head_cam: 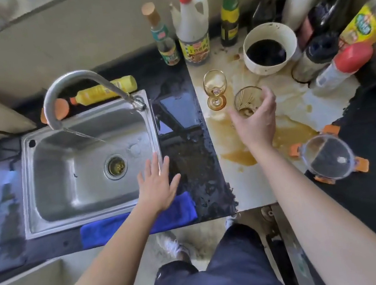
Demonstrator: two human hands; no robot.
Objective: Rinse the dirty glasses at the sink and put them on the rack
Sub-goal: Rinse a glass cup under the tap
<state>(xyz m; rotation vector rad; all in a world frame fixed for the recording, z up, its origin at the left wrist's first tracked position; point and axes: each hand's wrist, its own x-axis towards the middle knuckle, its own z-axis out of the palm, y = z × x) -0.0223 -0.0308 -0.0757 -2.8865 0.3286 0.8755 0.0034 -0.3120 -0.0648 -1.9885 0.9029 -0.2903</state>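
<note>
- While a thin stream of water (89, 136) runs from the curved tap (68, 80) into the steel sink (40, 146), both bare arms are out over the counter.
- Right hand (257, 124) is well to the right of the sink, over the pale worktop. The thumb is on one side of a dirty tumbler (246, 102) and the fingers are curled round the other, clamped on it from above.
- That tumbler is upright at the edge of a brown spill (295, 134); whether it is off the surface, I cannot tell.
- Just beside the tumbler, on the side nearer the sink, a stemmed glass (215, 87) stands upright, amber-tinted and clear of the hand.
- Left hand (158, 188) is at the sink's right-hand rim, palm down, fingers straight and spread apart, holding nothing. I cannot tell whether it touches the rim.
- A blue cloth (112, 229) lies along the sink's front edge, under the left forearm.
- Behind the sink, a yellow bottle (105, 91) lies on its side.
- Further right of the sink than the glasses, a white pot (265, 31) holds dark liquid, and sauce bottles (192, 30) stand along the wall.
</note>
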